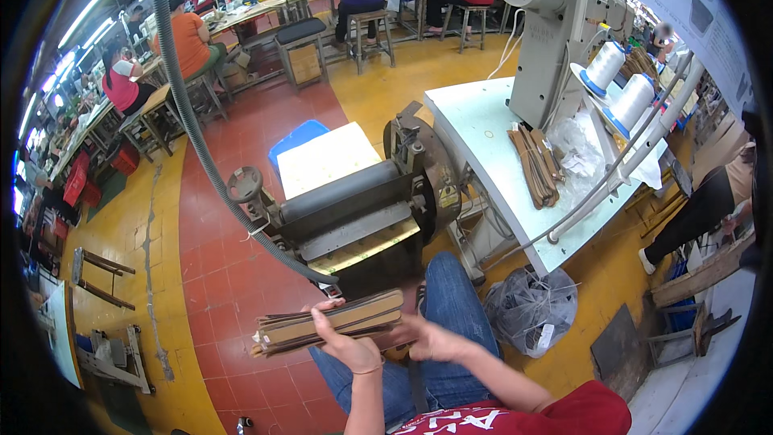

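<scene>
A bundle of flat brown strips point(330, 322), leather-like with dark edges, lies across my lap area at a slight tilt, its right end higher. My left hand point(354, 348) is closed round its middle from the near side, with the thumb up over the strips. At the bundle's right end is my right hand point(435, 341), fingers curled against it; they are a little blurred and partly hidden. Just beyond the bundle stands a roller machine point(346, 201) with a dark roller, a handwheel and a yellowish sheet at its front.
A white-topped table point(475, 121) at the right carries a sewing machine point(539, 40), thread cones point(632, 101) and more brown strips point(533, 167). Below it sits a clear plastic bag point(531, 310). A grey hose point(189, 121) hangs at left. Other people work at far benches; one stands at right.
</scene>
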A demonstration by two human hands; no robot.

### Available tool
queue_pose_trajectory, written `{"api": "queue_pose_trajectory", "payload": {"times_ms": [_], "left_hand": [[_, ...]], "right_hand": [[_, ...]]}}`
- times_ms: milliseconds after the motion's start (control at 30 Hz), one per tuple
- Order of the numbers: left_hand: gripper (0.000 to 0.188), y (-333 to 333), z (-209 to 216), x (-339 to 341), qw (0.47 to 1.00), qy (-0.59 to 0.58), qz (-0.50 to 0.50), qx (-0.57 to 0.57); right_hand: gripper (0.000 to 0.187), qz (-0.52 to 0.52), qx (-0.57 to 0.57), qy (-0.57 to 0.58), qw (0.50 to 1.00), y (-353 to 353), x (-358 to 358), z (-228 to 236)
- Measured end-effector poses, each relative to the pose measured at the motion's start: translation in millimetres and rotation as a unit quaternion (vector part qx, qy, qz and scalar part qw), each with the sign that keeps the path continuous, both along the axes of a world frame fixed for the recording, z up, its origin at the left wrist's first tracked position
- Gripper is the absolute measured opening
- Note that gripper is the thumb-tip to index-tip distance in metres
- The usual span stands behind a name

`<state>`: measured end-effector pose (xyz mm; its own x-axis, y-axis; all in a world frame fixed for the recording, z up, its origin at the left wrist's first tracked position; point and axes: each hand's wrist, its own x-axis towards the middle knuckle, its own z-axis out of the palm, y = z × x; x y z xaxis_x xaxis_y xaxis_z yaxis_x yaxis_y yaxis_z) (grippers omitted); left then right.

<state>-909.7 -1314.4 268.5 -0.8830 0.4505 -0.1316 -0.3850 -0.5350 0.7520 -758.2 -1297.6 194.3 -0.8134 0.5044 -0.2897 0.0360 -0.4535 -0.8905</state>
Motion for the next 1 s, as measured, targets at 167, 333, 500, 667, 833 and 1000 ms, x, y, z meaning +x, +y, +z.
{"api": "queue_pose_trajectory", "payload": {"times_ms": [167, 333, 500, 667, 833, 1000], "left_hand": [[0.021, -2, 10, 35, 0.970, 0.234, -0.026, 0.051], [0.035, -41, -5, 50, 0.889, 0.457, 0.017, -0.001], [0.068, -86, -45, 51, 0.760, 0.626, 0.007, -0.175], [0.081, -81, -53, 14, 0.758, 0.585, -0.196, -0.212], [0.091, -68, -33, -14, 0.864, -0.003, -0.497, 0.083], [0.071, -82, -37, 7, 0.745, 0.093, -0.654, -0.085]], "right_hand": [[0.116, -0.088, -0.189, 0.266, 0.941, -38, -42, 11], [0.069, -0.163, -0.267, 0.271, 0.910, -18, -47, 51], [0.035, -0.118, -0.172, 0.275, 0.939, 5, -26, 70], [0.030, -0.018, 0.065, 0.185, 0.981, 29, 7, 116], [0.035, 0.022, 0.072, 0.043, 0.996, 22, -6, 144], [0.041, 0.036, 0.328, -0.132, 0.935, 17, -30, 133]]}}
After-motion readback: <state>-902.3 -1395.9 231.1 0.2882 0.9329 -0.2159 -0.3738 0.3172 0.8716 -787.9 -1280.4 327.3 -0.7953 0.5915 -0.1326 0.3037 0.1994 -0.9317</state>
